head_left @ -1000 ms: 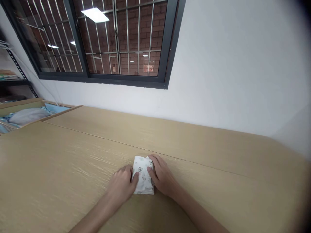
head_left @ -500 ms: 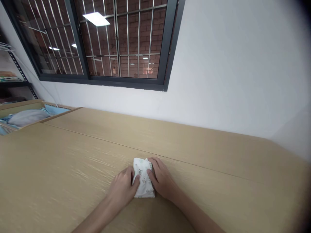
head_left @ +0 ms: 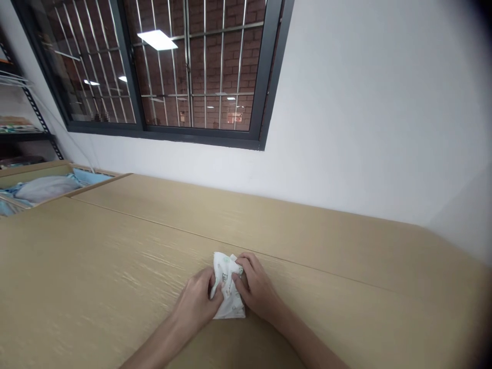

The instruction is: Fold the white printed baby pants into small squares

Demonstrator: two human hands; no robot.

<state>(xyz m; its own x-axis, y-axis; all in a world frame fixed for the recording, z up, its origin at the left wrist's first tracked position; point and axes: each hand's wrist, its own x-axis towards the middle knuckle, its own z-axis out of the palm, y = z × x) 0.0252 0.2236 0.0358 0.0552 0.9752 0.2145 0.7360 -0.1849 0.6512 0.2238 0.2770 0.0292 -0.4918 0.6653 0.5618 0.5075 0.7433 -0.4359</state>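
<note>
A small white folded cloth (head_left: 227,287) with faint printed figures lies on the light wooden table (head_left: 115,266) near its front middle. My left hand (head_left: 198,302) pinches the cloth's left edge between thumb and fingers. My right hand (head_left: 257,288) grips its right side, fingers curled over the top. The cloth is bunched and slightly lifted between the two hands.
A cardboard box (head_left: 42,182) with blue and grey fabric sits at the far left. A white wall (head_left: 365,128) and a barred dark-framed window (head_left: 172,77) rise behind the table. A dark shelf (head_left: 23,136) stands at the left edge.
Both hands have squeezed closer together on the cloth, which went from lying flat to bunched up between them. The view has tilted slightly.
</note>
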